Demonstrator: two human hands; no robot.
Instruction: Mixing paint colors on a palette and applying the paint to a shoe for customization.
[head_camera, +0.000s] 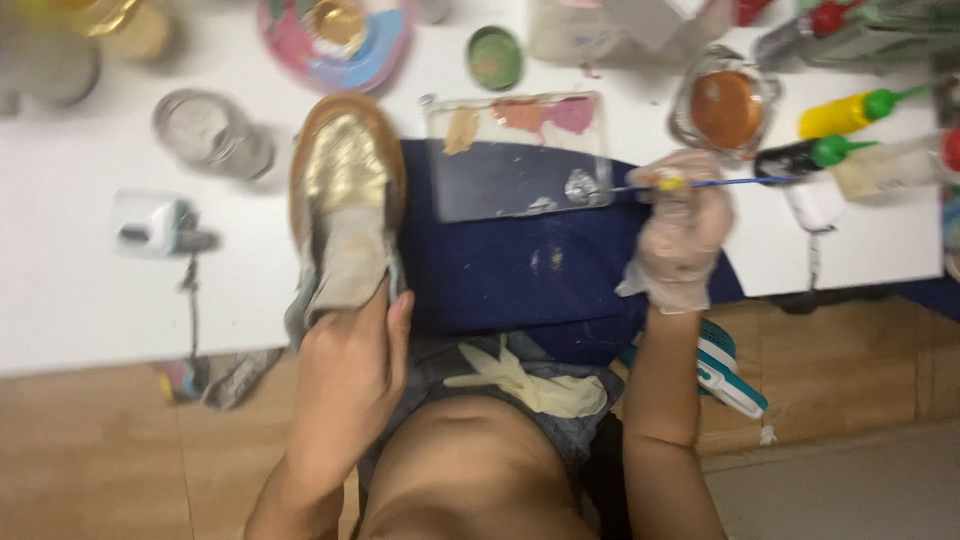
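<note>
White table (80, 300), paint clutter. Left hand (350, 365) closed round heel of shoe (345, 200), toe gold. Gloved right hand (680, 230) pinches brush (720, 183), tip on palette (515, 155). Advice: load lightly, steady shoe, short strokes.

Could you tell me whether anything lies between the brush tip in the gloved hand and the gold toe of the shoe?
Nothing raised does. The brush in the right hand has its tip over the flat clear palette, which lies between it and the shoe held by the left hand.
</note>
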